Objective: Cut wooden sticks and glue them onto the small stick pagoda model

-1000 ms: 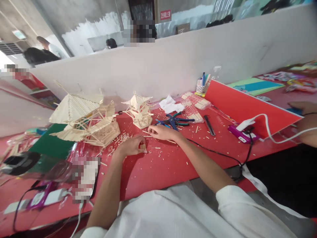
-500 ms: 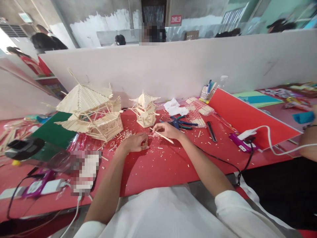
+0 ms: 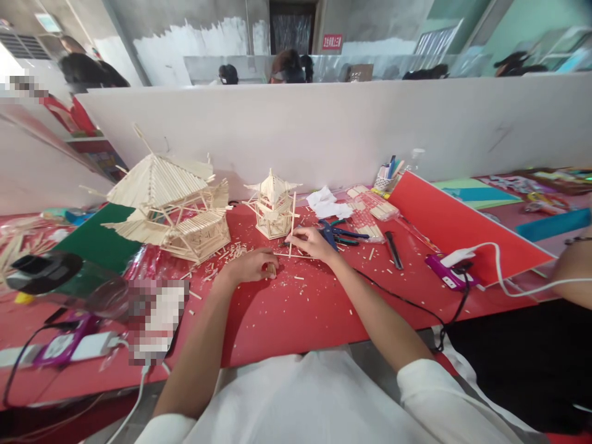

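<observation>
My right hand (image 3: 314, 242) pinches a thin wooden stick (image 3: 293, 216) that stands nearly upright, its lower end at another stick (image 3: 281, 254) lying almost level across the red table. My left hand (image 3: 250, 266) rests on the table, fingers curled around a small piece made of short wooden sticks (image 3: 272, 269), partly hidden by the fingers. Just beyond my hands stands a small wooden stick pagoda (image 3: 272, 209). A larger wooden stick pavilion (image 3: 171, 203) with a slatted roof is to the left, with stick offcuts (image 3: 231, 251) scattered beside it.
Blue-handled pliers (image 3: 330, 234) and a dark cutter (image 3: 394, 250) lie right of my hands. A red board (image 3: 467, 222) leans farther right, near a purple power strip (image 3: 448, 271). A bottle (image 3: 69, 283) and a phone (image 3: 161, 320) are on the left. A white partition (image 3: 324, 129) stands behind.
The stick in my right hand has swung from slanting down to the right to nearly upright. My left hand has barely moved.
</observation>
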`<state>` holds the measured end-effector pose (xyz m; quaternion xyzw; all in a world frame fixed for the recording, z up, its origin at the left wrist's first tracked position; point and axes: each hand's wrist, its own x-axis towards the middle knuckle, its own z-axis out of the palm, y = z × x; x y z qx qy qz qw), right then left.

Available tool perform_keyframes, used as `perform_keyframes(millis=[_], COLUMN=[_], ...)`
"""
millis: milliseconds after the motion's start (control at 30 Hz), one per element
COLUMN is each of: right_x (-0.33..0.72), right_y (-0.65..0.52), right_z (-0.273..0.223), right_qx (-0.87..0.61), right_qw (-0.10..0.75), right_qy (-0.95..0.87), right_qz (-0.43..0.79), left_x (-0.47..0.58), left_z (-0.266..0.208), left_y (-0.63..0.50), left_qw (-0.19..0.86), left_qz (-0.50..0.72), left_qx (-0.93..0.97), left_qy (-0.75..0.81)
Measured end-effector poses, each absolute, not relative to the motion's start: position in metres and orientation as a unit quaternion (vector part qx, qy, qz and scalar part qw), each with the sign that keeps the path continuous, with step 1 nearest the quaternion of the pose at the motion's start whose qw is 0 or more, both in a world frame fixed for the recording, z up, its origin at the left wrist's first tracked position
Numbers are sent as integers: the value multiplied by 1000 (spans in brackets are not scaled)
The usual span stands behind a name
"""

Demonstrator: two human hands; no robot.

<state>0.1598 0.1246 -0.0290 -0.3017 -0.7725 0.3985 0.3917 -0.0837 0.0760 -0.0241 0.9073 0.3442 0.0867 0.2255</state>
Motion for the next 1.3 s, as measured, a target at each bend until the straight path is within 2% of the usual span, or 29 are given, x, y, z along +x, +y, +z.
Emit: perform_keyframes(millis=[333,667,867,967,1167,1300], right_x=[138,164,177,177,190,209], right_y=[119,127,129,124,129,137], right_z=[-35,-28,-20,-14,-18,-26], right_qx=[-312,-389,-286,-304,-459,-467], right_qw=[387,341,364,331,180,160], right_qy=[-776,-843,-874,-886,-869,-868], right_qz=[389,146,147,113,27,54], left_x=[-90,-96,-92,-92,-91,-92], left_z=[-28,-19,-14,-14,-20,-26], left_y=[77,75,73,72,74,76], left_qw=[213,285,263,244,203,192], left_qz=[111,110,115,111,109,110], left_qx=[898,876,878,888,892,897], left_qy=[369,374,383,374,389,383])
